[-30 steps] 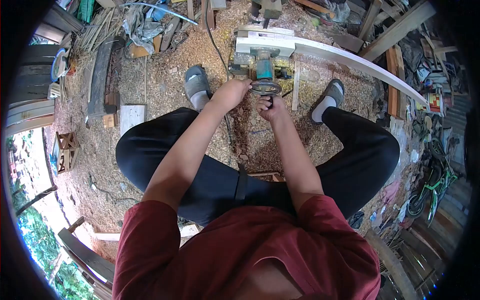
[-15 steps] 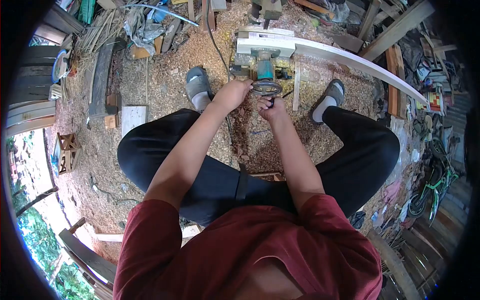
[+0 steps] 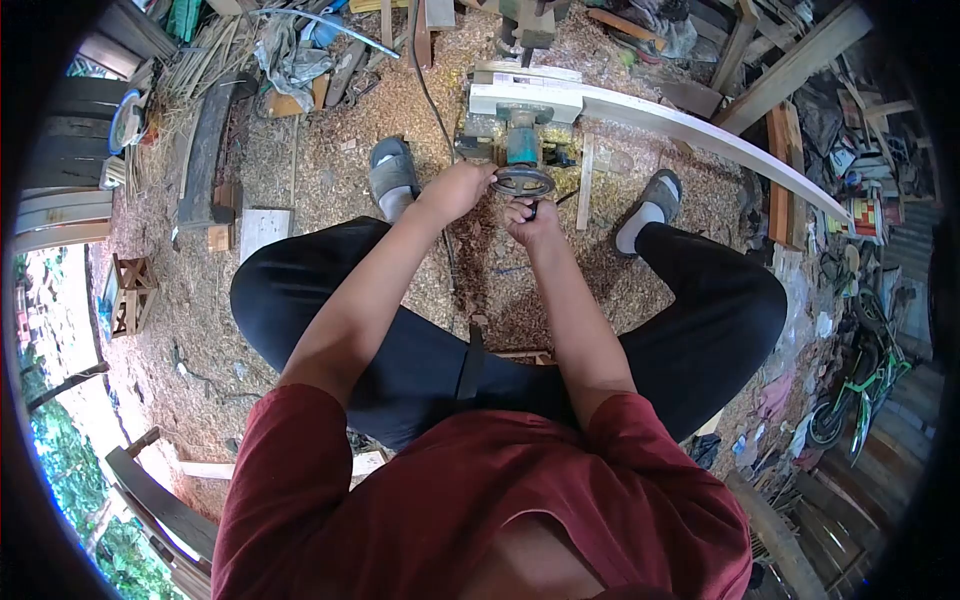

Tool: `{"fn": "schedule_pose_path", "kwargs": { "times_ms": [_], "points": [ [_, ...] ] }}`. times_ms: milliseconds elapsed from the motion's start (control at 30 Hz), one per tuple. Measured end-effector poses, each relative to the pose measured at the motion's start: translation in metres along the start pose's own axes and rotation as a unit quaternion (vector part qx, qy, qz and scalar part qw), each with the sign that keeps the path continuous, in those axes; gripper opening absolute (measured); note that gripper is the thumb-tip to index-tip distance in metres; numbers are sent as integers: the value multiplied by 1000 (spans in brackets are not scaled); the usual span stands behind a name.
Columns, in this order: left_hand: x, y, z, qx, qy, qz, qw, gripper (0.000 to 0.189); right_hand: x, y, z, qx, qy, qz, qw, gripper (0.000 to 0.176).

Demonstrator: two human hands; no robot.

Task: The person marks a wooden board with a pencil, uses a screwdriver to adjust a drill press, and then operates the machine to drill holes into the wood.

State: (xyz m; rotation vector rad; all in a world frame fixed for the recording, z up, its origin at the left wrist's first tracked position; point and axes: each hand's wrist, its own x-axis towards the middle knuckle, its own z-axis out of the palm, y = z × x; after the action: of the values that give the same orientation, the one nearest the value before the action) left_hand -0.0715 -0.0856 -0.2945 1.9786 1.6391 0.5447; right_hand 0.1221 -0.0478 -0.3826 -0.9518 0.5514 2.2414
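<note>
A round metal handwheel [image 3: 523, 181] sits at the near end of a teal machine vise [image 3: 521, 143]. My left hand [image 3: 460, 190] is closed at the left side of the wheel's rim, fingertips partly hidden. Below the rim, my right hand [image 3: 533, 222] wraps around the wheel's dark crank handle [image 3: 532, 209]. Against the vise's far jaw lies a long, pale, curved wooden board [image 3: 690, 122], which reaches far to the right. A dark metal tool head [image 3: 527, 38] hangs just beyond the board.
Wood shavings cover the ground [image 3: 330, 180]. A black cable [image 3: 430, 90] runs down left of the vise. A thin wood strip [image 3: 585, 180] lies to its right. Timber offcuts [image 3: 205, 150] are at left, and a green bicycle [image 3: 865, 380] is at right.
The view has shifted slightly, so the vise and both hands appear a little further left. Both hands keep about the same places on the handwheel.
</note>
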Motion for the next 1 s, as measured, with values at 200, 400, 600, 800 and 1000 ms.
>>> {"fn": "schedule_pose_path", "kwargs": {
  "times_ms": [200, 400, 600, 800, 1000],
  "points": [
    [15, 10, -16, 67, -64, 7, 996, 22, -1, -18, -10, -89, 0, 75, 993, 38],
    [30, 112, -94, 144, -192, -27, 970, 31, -37, -28, 4, -481, 169, -198, 837, 28],
    [47, 191, -153, 59, 206, 207, 955, 45, -39, -107, 67, -410, 57, -520, 747, 27],
    [51, 229, -185, 15, 320, 265, 910, 57, -153, -113, 238, -402, -91, -587, 696, 25],
    [68, 235, -191, 43, 362, 270, 891, 61, -173, -154, 358, -437, -153, -655, 597, 44]
  ]
}}
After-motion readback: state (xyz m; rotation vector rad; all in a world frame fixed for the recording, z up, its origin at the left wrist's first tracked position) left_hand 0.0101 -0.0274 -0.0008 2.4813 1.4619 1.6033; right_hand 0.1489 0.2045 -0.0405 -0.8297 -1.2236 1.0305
